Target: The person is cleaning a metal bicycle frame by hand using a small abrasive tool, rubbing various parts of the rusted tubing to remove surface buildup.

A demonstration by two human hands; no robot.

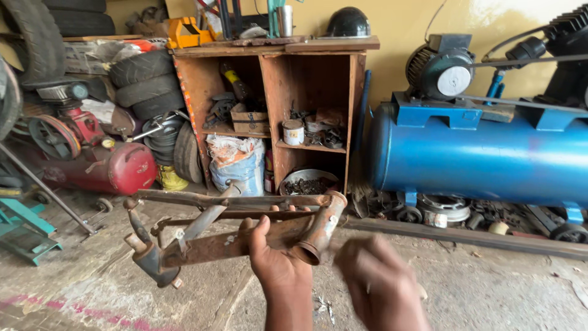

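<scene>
My left hand (pixel 275 260) is raised in front of me and grips a rusty metal frame (pixel 226 230) of welded tubes by its flat lower bar, thumb up and fingers wrapped behind. A short rusty tube (pixel 323 227) stands at the frame's right end, and a grey bent pipe end (pixel 150 260) hangs at its left. My right hand (pixel 380 285) is blurred at the lower right, just right of the frame and apart from it, holding nothing.
A wooden shelf unit (pixel 275 55) with cans and scrap stands behind. To the right lies a big blue compressor tank (pixel 484 153); to the left, a red compressor (pixel 116 168) and stacked tyres (pixel 147 86). A teal stand (pixel 24 230) sits on the concrete floor (pixel 490 288).
</scene>
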